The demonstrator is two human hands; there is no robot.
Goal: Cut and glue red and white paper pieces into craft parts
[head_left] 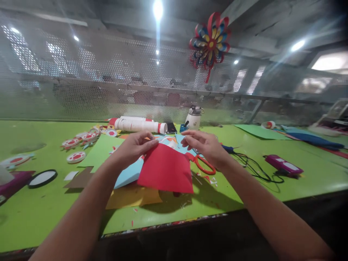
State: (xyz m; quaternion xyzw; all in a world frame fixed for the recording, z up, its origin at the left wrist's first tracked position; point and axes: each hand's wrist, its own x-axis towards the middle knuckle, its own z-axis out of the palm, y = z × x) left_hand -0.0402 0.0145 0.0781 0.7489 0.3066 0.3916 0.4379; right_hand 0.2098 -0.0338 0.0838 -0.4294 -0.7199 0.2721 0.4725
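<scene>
A sheet of red paper [165, 168] hangs tilted above the table, its upper left corner pinched between the thumb and fingers of my left hand [138, 146]. My right hand [205, 146] hovers past the sheet's upper right side, fingers bent and a little apart, with nothing visible in them. Beneath that hand lie scissors with orange-red handles [205, 165], their blades partly hidden. Light blue paper [130, 174] and yellow paper [133, 198] lie under the red sheet. Behind it is a small white piece [170, 143] that I cannot make out.
White-and-red tubes [138, 125] and a bottle [193, 117] stand toward the back. Several round red-and-white pieces [76, 157] lie left, near a black-rimmed roll [42, 178]. A purple device [283, 165] with a black cable [254, 172] sits right. A paper flower [211, 44] hangs above.
</scene>
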